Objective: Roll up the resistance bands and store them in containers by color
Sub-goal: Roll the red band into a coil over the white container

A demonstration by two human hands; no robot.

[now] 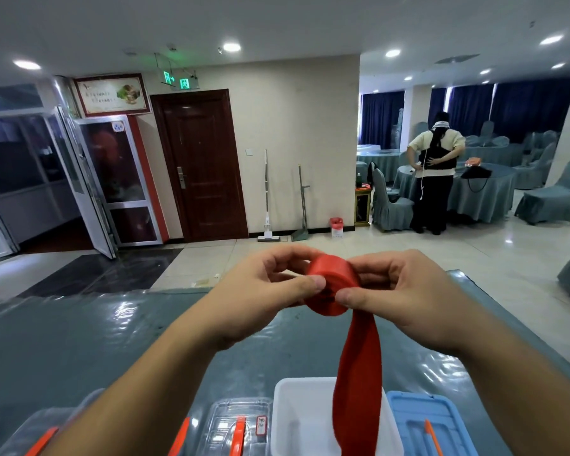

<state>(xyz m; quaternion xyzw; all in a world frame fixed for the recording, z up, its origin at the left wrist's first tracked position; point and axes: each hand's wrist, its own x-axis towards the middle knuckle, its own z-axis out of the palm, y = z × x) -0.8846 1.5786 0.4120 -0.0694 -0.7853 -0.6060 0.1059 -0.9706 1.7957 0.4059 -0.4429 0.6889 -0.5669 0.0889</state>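
Note:
A red resistance band [334, 284] is partly wound into a thick roll held up above the table. My left hand [270, 287] pinches the roll's left side between thumb and fingers. My right hand [405, 294] pinches its right side, thumb on the near face. The band's loose tail [359, 390] hangs straight down from the roll into an open white container [297, 419] at the near edge.
Clear lidded boxes with orange latches [237, 429] stand left of the white container, and a blue lid [425, 422] lies to its right. The table [96, 340] has a shiny teal cover. A person stands far back right by covered round tables and chairs.

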